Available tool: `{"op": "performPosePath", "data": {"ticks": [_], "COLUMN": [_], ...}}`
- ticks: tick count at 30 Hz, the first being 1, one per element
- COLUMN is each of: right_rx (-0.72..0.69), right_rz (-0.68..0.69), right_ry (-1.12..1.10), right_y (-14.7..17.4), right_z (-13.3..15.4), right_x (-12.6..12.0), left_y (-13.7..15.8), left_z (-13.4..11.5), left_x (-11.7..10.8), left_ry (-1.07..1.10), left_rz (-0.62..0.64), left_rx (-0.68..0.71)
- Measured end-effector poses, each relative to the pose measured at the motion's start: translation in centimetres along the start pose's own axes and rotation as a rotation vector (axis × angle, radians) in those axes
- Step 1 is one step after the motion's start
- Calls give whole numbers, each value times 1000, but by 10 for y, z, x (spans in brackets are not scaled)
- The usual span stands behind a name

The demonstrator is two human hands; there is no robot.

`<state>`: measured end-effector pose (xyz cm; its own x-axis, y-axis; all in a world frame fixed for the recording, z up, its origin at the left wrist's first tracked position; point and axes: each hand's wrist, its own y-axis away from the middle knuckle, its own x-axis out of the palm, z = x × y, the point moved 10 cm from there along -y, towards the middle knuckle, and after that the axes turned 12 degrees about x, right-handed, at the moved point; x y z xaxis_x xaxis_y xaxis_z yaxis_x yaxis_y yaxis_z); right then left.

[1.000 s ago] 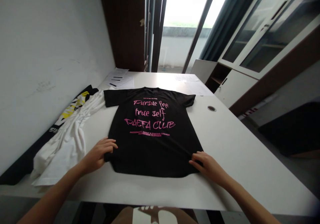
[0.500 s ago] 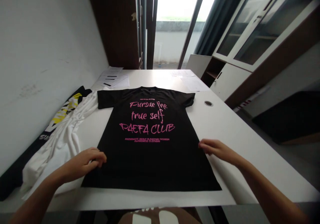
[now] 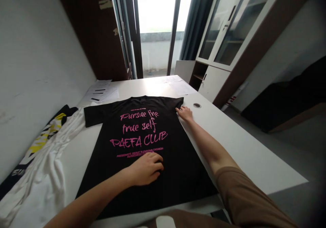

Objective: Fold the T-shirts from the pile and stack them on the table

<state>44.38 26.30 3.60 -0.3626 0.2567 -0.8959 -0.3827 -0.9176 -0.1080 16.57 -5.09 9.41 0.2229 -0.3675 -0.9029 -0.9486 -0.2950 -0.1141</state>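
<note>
A black T-shirt (image 3: 142,187) with pink lettering lies spread flat on the white table, its collar toward the far end. My left hand (image 3: 146,168) is over the lower middle of the shirt, just below the print, fingers loosely bent and apart with nothing in them. Reaching farther out, my right hand (image 3: 185,113) has its fingers closed at the hem of the shirt's right-side sleeve (image 3: 178,101), which looks slightly creased there. The fingertips' underside is hidden.
Along the wall on the left lie a white garment (image 3: 48,170) and a black garment with yellow and white print (image 3: 42,141). Paper sheets (image 3: 103,90) rest at the table's far end. A round cable hole (image 3: 197,105) is right of the sleeve. Cabinets (image 3: 216,75) stand beyond.
My right hand has moved from the shirt's lower right side up to the sleeve. My left hand has crossed from the left edge to over the middle. The view has shifted right.
</note>
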Motion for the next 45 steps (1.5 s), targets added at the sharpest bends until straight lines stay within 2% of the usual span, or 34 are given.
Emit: {"op": "performPosePath", "data": {"ticks": [3, 7, 9, 12, 16, 19, 22, 24, 26, 28, 32, 35, 37, 39, 42, 45], "right_rx": [-56, -125, -74, 38, 73, -23, -78, -18, 57, 56, -96, -179, -194, -130, 21, 145], "right_rz": [50, 239, 310, 359, 358, 430, 484, 470, 435, 406, 380, 280, 240, 234, 215, 165], "right_ry": [-172, -652, -851, -954, -868, -755, -777, -839, -799, -619, -148, 79, 31, -164, -394, -478], "right_y": [-16, -27, -35, -50, -69, -66, -57, -57, -61, -62, -47, -34, -34, -46, -74, -95], "right_z": [22, 46, 46, 37, 35, 55, 74, 77, 75, 81, 112, 129, 133, 124, 93, 53], "right_x": [10, 23, 28, 37, 47, 59, 67, 67, 65, 64, 73, 79, 76, 67, 47, 26], "left_y": [-48, -92, -106, -121, -133, -136, -136, -135, -134, -134, -132, -128, -124, -120, -116, -116], "left_z": [-22, -46, -53, -57, -58, -58, -56, -55, -54, -54, -56, -57, -54, -49, -42, -41], "left_x": [25, 50, 56, 60, 64, 64, 63, 63, 63, 63, 61, 59, 56, 53, 47, 44], "left_ry": [-41, -86, -86, -77, -68, -60, -54, -49, -40, -28, -15, -9, -2, 6, 22, 40], "left_rz": [29, 86, 81, 50, 29, 19, 18, 21, 20, 15, 34, 54, 61, 65, 57, 47], "left_rx": [149, 275, 297, 302, 296, 291, 289, 291, 291, 287, 301, 323, 328, 311, 263, 246]}}
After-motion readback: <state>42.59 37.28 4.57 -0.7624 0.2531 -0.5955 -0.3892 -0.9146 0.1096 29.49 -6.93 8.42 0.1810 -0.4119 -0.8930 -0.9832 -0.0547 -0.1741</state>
